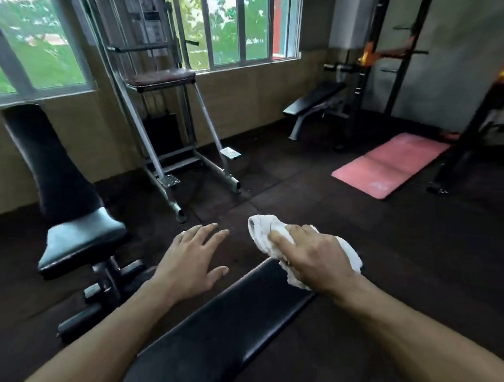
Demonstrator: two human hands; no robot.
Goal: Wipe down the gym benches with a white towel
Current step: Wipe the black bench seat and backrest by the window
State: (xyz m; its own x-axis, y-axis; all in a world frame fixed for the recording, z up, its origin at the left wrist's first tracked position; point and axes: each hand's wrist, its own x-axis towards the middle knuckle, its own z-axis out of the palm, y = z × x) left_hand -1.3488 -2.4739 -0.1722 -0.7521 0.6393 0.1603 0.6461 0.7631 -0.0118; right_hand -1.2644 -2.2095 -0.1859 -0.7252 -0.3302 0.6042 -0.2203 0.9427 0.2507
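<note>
A person's right hand (314,256) clutches a crumpled white towel (264,233) at the far end of a flat black padded bench (222,322), while the empty left hand (190,262) hovers beside it, fingers spread, above a gym's dark rubber floor (406,256).

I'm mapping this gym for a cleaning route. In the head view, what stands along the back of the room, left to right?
Upright black bench → grey dip station → flat bench by the rack → pink mat.
</note>
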